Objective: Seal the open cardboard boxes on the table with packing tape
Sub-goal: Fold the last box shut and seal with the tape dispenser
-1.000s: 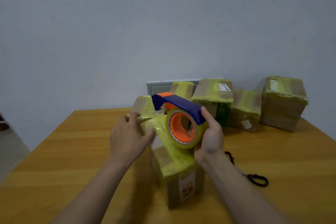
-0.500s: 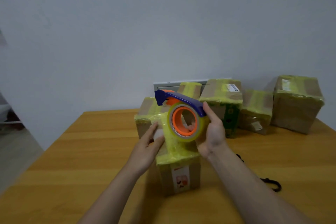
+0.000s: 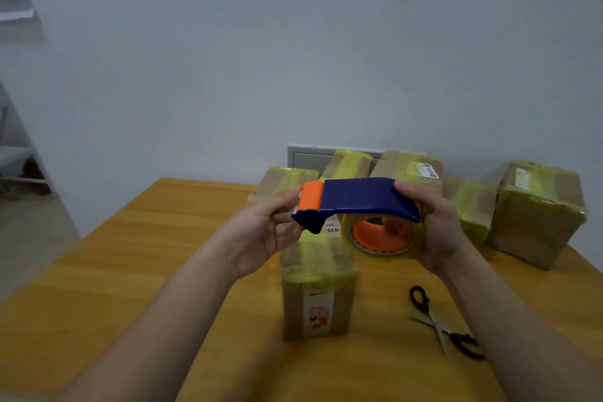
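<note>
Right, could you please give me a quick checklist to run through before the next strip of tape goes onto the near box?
1. Grip on the tape dispenser: the right hand grips the roll end and the left hand holds the orange front end. Ok.
2. Free tape end pulled out: too blurred to see. Cannot tell.
3. Near box closed: its top is shut, with yellow tape across it. Ok.
4. Near box steadied: neither hand touches it. Not ok.
5. Scissors out of the way: they lie on the table to the right of the box, apart from it. Ok.
</note>
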`<action>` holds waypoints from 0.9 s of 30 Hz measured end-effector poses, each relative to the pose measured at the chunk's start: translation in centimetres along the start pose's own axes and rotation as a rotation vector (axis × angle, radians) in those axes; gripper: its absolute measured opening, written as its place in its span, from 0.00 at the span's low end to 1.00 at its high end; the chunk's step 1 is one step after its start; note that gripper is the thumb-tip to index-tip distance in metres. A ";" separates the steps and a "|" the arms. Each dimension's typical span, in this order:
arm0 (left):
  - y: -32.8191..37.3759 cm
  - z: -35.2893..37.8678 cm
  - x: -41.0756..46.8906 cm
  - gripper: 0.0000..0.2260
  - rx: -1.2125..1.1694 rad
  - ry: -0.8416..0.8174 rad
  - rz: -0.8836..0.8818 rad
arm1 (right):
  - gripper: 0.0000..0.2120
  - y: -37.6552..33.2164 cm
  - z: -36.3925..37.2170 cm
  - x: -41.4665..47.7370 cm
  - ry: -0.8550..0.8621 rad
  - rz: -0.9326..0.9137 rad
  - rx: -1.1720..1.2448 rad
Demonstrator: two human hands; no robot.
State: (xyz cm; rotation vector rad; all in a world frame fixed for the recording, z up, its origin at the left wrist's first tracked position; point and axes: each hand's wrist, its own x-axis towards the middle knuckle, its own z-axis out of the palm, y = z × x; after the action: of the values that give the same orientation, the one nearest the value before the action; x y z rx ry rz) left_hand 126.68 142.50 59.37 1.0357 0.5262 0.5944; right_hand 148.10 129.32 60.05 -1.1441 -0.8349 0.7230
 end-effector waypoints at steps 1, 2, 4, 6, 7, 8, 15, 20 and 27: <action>-0.3 -0.1 -0.3 0.10 -0.079 -0.013 -0.030 | 0.21 0.0 -0.1 -0.1 -0.012 0.005 0.017; -0.5 -0.1 -0.6 0.11 -0.156 -0.030 -0.061 | 0.25 0.1 -0.2 -0.1 -0.012 0.007 0.033; -1.2 -0.4 -0.8 0.21 -0.300 -0.081 -0.121 | 0.24 0.1 -0.2 -0.4 -0.032 0.000 0.079; -1.9 -0.7 -1.1 0.30 -0.394 -0.129 -0.160 | 0.16 0.0 -0.1 -0.7 -0.063 -0.009 0.119; -2.1 -0.7 -1.4 0.32 -0.419 -0.143 -0.166 | 0.13 -0.1 0.0 -0.8 -0.077 -0.010 0.135; -2.4 -0.5 -1.7 0.34 -0.452 -0.156 -0.167 | 0.11 -0.2 0.2 -1.0 -0.098 -0.011 0.148; -5.4 0.7 -2.9 0.42 -0.834 -0.315 -0.117 | 0.21 0.4 1.3 -1.6 -0.196 0.030 0.232; -5.7 1.1 -3.2 0.33 -0.891 -0.333 -0.071 | 0.16 0.3 1.7 -1.8 -0.188 0.036 0.283; -4.6 -0.5 -2.8 0.26 -0.693 -0.291 -0.089 | 0.16 -0.5 1.2 -1.4 -0.152 0.031 0.207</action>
State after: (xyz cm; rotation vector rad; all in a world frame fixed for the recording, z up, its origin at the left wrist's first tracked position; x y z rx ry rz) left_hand 125.29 139.14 55.35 0.4225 0.0855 0.4825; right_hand 146.37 128.64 60.50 -0.9267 -0.8486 0.9093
